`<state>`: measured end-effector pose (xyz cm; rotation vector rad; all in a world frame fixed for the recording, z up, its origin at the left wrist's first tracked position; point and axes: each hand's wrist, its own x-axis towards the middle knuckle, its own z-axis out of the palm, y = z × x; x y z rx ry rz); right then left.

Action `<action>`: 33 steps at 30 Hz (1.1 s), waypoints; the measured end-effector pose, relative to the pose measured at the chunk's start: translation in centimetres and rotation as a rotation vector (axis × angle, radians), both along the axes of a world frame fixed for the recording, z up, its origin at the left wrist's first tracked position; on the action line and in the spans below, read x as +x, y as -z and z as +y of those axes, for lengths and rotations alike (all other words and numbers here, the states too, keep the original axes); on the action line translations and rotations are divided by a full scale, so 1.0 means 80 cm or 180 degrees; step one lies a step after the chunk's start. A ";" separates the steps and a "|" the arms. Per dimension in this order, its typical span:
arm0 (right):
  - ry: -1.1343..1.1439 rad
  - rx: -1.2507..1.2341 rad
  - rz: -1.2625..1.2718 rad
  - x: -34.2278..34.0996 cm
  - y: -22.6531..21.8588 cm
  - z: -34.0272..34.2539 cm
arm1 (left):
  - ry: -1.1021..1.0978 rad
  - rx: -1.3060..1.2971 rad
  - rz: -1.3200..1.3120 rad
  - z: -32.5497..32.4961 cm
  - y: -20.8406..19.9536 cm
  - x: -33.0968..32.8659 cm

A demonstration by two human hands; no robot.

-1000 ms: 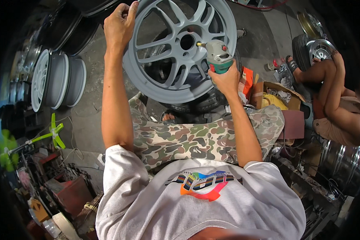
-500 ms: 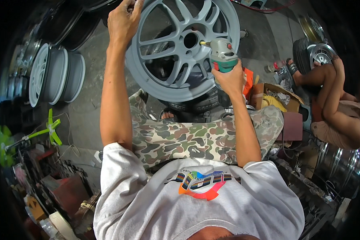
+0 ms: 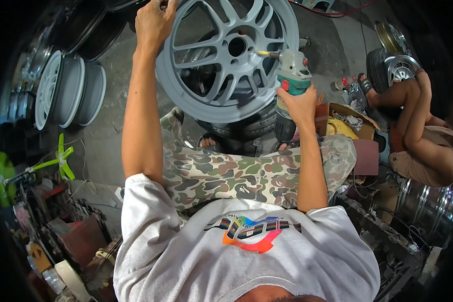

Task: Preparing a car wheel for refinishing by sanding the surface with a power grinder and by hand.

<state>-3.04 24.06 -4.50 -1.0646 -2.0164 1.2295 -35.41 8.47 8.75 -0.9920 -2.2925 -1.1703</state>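
Note:
A large grey alloy wheel rim (image 3: 167, 95) with paired spokes leans before me, on top of a black tire (image 3: 256, 128). My left hand (image 3: 155, 22) is at the rim's upper left edge, fingers curled around it; the fingertips are partly cut off by the frame's top. My right hand (image 3: 299, 104) is closed around the handle of a green and grey cordless drill (image 3: 294, 70). Its thin bit with a yellow tip (image 3: 264, 53) points left at the hub, close to the bolt holes right of the centre bore. Whether the tip touches the rim I cannot tell.
More grey rims (image 3: 70, 93) stand at the left, near a bright green fan-shaped thing (image 3: 63, 158). Right of my knee sits a cardboard box (image 3: 367, 130) with yellow stuff inside. Another person's bent leg and arm (image 3: 412, 108) are at the far right, beside a tire with a silver rim (image 3: 402, 69).
My right hand has drawn the drill a little to the right, so its tip sits farther from the centre bore. My left hand stays at the rim's edge.

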 end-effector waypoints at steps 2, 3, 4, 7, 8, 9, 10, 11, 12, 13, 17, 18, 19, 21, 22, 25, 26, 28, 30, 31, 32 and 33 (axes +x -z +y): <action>0.0047 -0.0231 0.0021 0.010 -0.013 -0.005 | -0.0039 -0.0020 0.0024 -0.002 0.001 -0.006; 0.0051 -0.0232 0.0017 0.012 -0.016 -0.008 | -0.0067 -0.0041 0.0053 -0.002 0.002 -0.007; -0.0009 -0.0204 0.0106 0.014 -0.019 -0.011 | -0.0065 -0.0043 0.0050 -0.002 0.003 -0.008; -0.0146 -0.0011 0.0116 0.016 -0.017 -0.016 | -0.0049 -0.0012 0.0041 -0.001 0.002 -0.008; -0.0230 0.0147 0.0028 0.016 -0.018 -0.018 | -0.0039 -0.0024 0.0029 0.000 0.002 -0.009; -0.0240 0.0142 0.0033 0.016 -0.020 -0.022 | -0.0028 -0.0037 0.0019 -0.001 0.001 -0.011; -0.0324 0.0137 -0.0032 0.014 -0.024 -0.027 | -0.0039 -0.0043 0.0025 -0.003 0.001 -0.011; -0.0400 0.0137 -0.0101 0.013 -0.026 -0.030 | -0.0083 -0.0075 0.0009 -0.002 0.001 -0.012; -0.0402 0.0136 -0.0097 0.010 -0.026 -0.034 | -0.0127 -0.0107 -0.0006 -0.002 0.001 -0.011; -0.0425 0.0092 -0.0028 0.007 -0.024 -0.038 | -0.0130 -0.0109 -0.0002 -0.002 0.001 -0.010; -0.0436 0.0131 -0.0134 -0.002 -0.026 -0.044 | -0.0046 -0.0009 0.0024 0.001 0.001 -0.002; -0.0433 0.0128 -0.0134 -0.005 -0.022 -0.044 | -0.0032 0.0005 -0.0002 0.002 0.000 0.002; -0.0449 0.0191 -0.0081 -0.008 -0.016 -0.043 | -0.0030 0.0003 -0.0003 0.003 -0.001 0.006; -0.0471 0.0255 -0.0029 -0.015 -0.016 -0.047 | -0.0018 -0.0002 -0.0193 0.005 -0.005 0.016; -0.0483 0.0247 -0.0095 -0.018 -0.019 -0.051 | -0.0020 0.0000 -0.0196 0.007 -0.003 0.015; -0.0542 0.0354 -0.0270 -0.030 -0.014 -0.058 | 0.0001 -0.0021 -0.0097 0.006 0.000 0.010; -0.0526 0.0411 -0.0366 -0.034 -0.013 -0.061 | 0.0031 -0.0009 -0.0083 0.006 0.000 0.009; -0.0522 0.0469 -0.0468 -0.036 -0.013 -0.064 | 0.0048 0.0004 -0.0074 0.006 0.002 0.009; -0.0418 0.0295 -0.0274 -0.030 -0.016 -0.066 | 0.0078 0.0059 -0.0146 0.006 0.001 0.012; -0.0434 0.0294 -0.0281 -0.026 -0.019 -0.067 | 0.0062 0.0058 -0.0155 0.006 0.000 0.012; -0.0370 0.0271 -0.0263 -0.022 -0.026 -0.067 | 0.0050 0.0058 -0.0117 0.007 -0.003 0.012; -0.0304 0.0248 -0.0244 -0.018 -0.029 -0.065 | 0.0040 0.0058 -0.0080 0.007 -0.006 0.013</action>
